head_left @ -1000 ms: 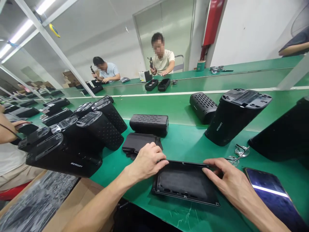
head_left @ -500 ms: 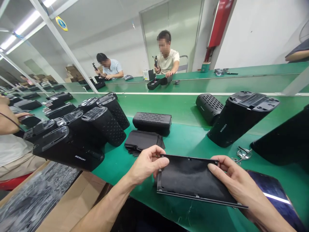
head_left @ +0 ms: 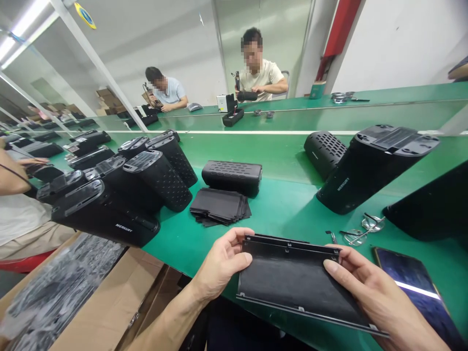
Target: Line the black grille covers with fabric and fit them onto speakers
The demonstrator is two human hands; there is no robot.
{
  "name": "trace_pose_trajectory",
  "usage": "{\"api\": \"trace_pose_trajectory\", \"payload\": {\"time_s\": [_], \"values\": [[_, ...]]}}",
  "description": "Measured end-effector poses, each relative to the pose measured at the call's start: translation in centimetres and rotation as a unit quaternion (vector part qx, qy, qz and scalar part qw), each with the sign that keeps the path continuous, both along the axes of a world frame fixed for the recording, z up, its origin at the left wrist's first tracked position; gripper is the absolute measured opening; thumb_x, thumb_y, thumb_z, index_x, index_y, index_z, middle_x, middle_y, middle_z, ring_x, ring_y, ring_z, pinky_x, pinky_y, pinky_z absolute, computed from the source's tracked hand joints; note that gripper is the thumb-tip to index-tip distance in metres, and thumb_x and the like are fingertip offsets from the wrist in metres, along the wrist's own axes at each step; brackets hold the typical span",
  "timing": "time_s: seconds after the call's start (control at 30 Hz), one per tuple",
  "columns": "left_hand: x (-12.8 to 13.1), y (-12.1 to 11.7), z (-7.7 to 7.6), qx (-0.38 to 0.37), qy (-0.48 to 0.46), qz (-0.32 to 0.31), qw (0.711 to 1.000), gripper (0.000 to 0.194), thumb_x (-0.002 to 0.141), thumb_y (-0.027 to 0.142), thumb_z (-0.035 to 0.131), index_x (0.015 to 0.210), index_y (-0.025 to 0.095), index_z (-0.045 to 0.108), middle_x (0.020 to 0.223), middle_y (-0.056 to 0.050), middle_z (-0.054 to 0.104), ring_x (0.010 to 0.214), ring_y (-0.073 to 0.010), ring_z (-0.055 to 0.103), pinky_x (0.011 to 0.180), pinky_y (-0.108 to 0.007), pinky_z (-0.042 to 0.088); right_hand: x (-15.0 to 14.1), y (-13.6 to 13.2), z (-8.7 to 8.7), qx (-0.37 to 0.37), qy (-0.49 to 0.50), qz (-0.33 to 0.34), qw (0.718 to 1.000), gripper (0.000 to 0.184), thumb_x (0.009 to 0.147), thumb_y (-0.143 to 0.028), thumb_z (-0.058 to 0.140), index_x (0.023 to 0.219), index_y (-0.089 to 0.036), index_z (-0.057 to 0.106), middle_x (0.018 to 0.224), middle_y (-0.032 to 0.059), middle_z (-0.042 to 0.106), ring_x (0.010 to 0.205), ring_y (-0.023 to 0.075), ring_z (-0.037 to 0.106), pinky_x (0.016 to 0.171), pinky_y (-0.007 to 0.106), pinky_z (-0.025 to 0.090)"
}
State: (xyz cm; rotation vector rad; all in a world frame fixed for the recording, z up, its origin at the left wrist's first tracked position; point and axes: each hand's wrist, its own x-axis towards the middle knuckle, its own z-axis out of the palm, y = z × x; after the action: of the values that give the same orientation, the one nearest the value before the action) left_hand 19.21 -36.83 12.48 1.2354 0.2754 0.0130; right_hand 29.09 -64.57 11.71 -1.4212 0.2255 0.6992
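Well, the flat black panel point(head_left: 296, 285) is a matte rectangle with a thin, notched rim. It sits at lower centre of the frame, pinched at opposite edges by the left hand point(head_left: 223, 261) and right hand point(head_left: 369, 292), held well apart, above the green worktop point(head_left: 281, 219), just below a stack of panels point(head_left: 219, 207).

Left hand point(head_left: 223, 261), right hand point(head_left: 369, 287) both gripping, fingers point(head_left: 340, 265) curled, forearms point(head_left: 170, 314) angling inward from below.

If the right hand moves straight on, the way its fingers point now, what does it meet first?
First is the black plastic panel, because the right hand holds its edge. Beyond the panel, the left hand seems next on that line, though the depth is hard to judge.
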Motion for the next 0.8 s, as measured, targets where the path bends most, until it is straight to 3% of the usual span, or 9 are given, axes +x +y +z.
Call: {"api": "trace_pose_trajectory", "payload": {"time_s": [0.1,0.23,0.37,0.47,0.57,0.7,0.8], "values": [[0.1,0.2,-0.4,0.035,0.021,0.053,0.998,0.036,0.082,0.028,0.088,0.113,0.019,0.071,0.105,-0.002,0.07,0.09,-0.0122,0.062,0.08,-0.022,0.051,0.4,0.3,-0.3,-0.018,-0.027,-0.01,0.999,0.072,0.066,-0.06,0.098,0.123,-0.029,0.068,0.109,0.0035,0.079,0.085,0.0257,0.076,0.061,0.026,0.063],[0.7,0.9,-0.8,0.13,0.054,0.096,0.985,0.031,0.081,0.036,0.087,0.094,0.016,0.068,0.077,0.002,0.063,0.069,-0.0101,0.056,0.061,-0.02,0.048,1.4,1.3,-0.9,-0.03,-0.106,0.0,0.994,0.063,0.07,-0.065,0.094,0.114,-0.027,0.071,0.101,0.0018,0.075,0.092,0.023,0.073,0.067,0.022,0.061],[1.2,1.2,-1.2,0.196,0.076,0.104,0.972,0.029,0.079,0.036,0.084,0.092,0.015,0.069,0.076,-0.001,0.068,0.068,-0.0145,0.062,0.057,-0.025,0.055,2.2,2.0,-2.1,-0.085,-0.173,0.052,0.98,0.065,0.077,-0.07,0.083,0.124,-0.027,0.068,0.112,0.005,0.076,0.103,0.0297,0.072,0.082,0.036,0.062],[1.2,1.1,-1.6,0.248,0.092,0.125,0.956,0.028,0.079,0.035,0.082,0.096,0.015,0.072,0.081,-0.003,0.072,0.07,-0.0178,0.066,0.053,-0.027,0.059,2.2,2.0,-3.1,-0.214,-0.263,0.069,0.938,0.058,0.084,-0.069,0.073,0.128,-0.032,0.068,0.109,0.0038,0.075,0.099,0.0307,0.072,0.086,0.044,0.058],[1.0,0.8,-1.8,0.291,0.092,0.134,0.943,0.025,0.081,0.034,0.079,0.097,0.016,0.073,0.081,-0.003,0.072,0.068,-0.0174,0.066,0.052,-0.028,0.06,1.9,1.7,-3.8,-0.306,-0.344,0.079,0.884,0.049,0.089,-0.064,0.065,0.127,-0.034,0.071,0.096,0.0019,0.07,0.085,0.0273,0.068,0.081,0.046,0.055],[0.6,0.4,-1.9,0.264,0.047,0.153,0.951,0.021,0.081,0.03,0.081,0.094,0.017,0.071,0.08,-0.002,0.07,0.068,-0.0149,0.063,0.054,-0.025,0.058,1.9,1.3,-4.8,-0.321,-0.406,0.064,0.853,0.055,0.091,-0.062,0.063,0.139,-0.035,0.066,0.102,0.0024,0.064,0.079,0.0233,0.064,0.078,0.045,0.055],[0.3,0.1,-1.7,0.167,0.013,0.158,0.973,0.025,0.081,0.031,0.084,0.096,0.016,0.071,0.079,-0.001,0.068,0.067,-0.0125,0.061,0.054,-0.022,0.056,1.7,1.2,-5.2,-0.297,-0.378,0.055,0.875,0.064,0.089,-0.067,0.067,0.144,-0.036,0.062,0.112,0.0034,0.065,0.08,0.0223,0.065,0.078,0.044,0.057]]}}
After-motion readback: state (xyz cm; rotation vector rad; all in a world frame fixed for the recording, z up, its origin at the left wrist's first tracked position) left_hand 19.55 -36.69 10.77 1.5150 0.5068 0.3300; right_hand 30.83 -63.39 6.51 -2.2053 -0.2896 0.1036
